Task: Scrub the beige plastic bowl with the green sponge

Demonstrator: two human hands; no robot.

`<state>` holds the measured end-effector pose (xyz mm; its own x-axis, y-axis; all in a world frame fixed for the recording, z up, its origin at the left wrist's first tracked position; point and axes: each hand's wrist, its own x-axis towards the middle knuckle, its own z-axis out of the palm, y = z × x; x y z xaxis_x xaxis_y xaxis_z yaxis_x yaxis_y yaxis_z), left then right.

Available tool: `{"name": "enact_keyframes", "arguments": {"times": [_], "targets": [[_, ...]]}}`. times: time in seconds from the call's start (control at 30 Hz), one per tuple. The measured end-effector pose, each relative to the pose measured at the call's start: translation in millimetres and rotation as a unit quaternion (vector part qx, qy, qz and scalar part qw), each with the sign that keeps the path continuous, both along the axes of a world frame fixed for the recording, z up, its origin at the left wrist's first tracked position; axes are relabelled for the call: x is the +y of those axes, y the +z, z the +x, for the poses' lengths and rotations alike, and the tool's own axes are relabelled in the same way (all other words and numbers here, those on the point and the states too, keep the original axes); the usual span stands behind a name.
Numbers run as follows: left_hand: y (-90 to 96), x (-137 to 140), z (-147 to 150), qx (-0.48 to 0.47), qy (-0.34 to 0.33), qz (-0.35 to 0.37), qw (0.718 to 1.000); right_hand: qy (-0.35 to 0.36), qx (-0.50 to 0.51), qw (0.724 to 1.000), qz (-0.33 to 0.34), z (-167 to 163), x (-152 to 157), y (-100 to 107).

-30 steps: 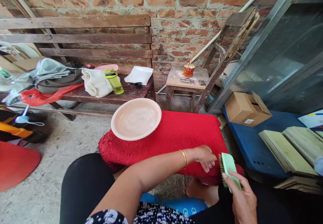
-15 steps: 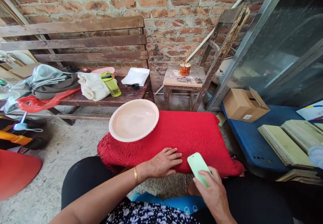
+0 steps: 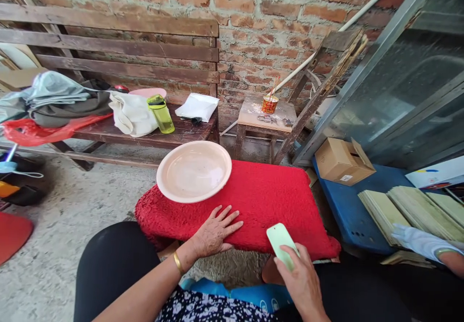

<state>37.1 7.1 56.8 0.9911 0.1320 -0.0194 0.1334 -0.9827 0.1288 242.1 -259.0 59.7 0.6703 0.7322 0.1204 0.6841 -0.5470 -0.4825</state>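
Nearest, the right hand (image 3: 302,274) grips a pale green brush (image 3: 278,237) toward its near end, fingers curled round its sides and its smooth back facing up; the bristles are hidden. The brush sits over the near edge of the red-draped bench (image 3: 270,191). At the same edge the left hand (image 3: 213,231) lies palm down, open, fingers spread, with a gold bracelet (image 3: 178,264) at the wrist. A stretch of red drape keeps its fingertips well apart from the brush.

Just beyond the left hand, a pale pink basin (image 3: 188,198) stands at the bench's far left, its left rim seen against the floor (image 3: 90,201) past the drape's edge. Right of the basin the drape spreads unbroken to the bench's right end, giving the brush room forward and sideways.

Past that end, across a narrow gap, a blue surface (image 3: 351,220) carries stacked pale boards (image 3: 382,213) and a cardboard box (image 3: 340,162); another person's gloved hand (image 3: 420,242) is at the boards. Farther back, a slatted bench (image 3: 126,46) holds a green bottle (image 3: 165,119) beside a white bag (image 3: 132,114), and a wooden chair (image 3: 249,114) bears a red tin (image 3: 269,105). A brick wall (image 3: 250,56) bounds the rear.
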Motion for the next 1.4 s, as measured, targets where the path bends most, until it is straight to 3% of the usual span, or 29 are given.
{"name": "enact_keyframes", "arguments": {"times": [0.2,0.27,0.43,0.67,0.73,0.9,0.97,1.03,1.23,1.3,1.4], "targets": [[-1.7,2,0,-0.007,-0.004,-0.02,1.0,-0.175,-0.056,0.981,-0.06,43,-46,22],[-5.1,3,0,-0.021,-0.01,-0.028,0.999,-0.17,-0.061,0.982,-0.062,35,-38,30],[-14.8,7,-2,-0.055,-0.023,-0.041,0.997,-0.082,0.044,0.994,-0.054,13,-11,33],[-19.5,6,0,-0.074,-0.026,-0.044,0.996,-0.228,-0.071,0.963,-0.123,66,-57,51],[-18.4,5,0,-0.079,-0.025,-0.046,0.996,-0.201,-0.036,0.975,-0.092,50,-39,55],[-13.8,7,-3,-0.088,-0.034,-0.056,0.994,0.01,0.074,0.997,-0.024,-37,59,42],[-12.7,8,-4,-0.088,-0.037,-0.06,0.994,0.065,0.072,0.995,-0.025,-51,78,35],[-11.0,9,-6,-0.091,-0.035,-0.06,0.993,0.067,0.054,0.996,-0.034,-41,74,31],[7.7,12,-14,-0.084,0.004,-0.081,0.993,-0.119,-0.054,0.984,-0.122,40,5,45],[14.8,17,-19,-0.065,0.039,-0.08,0.994,-0.115,-0.039,0.985,-0.121,37,8,50],[20.2,25,-27,-0.046,0.09,-0.072,0.992,-0.034,0.025,0.997,-0.063,-7,50,50]]}}
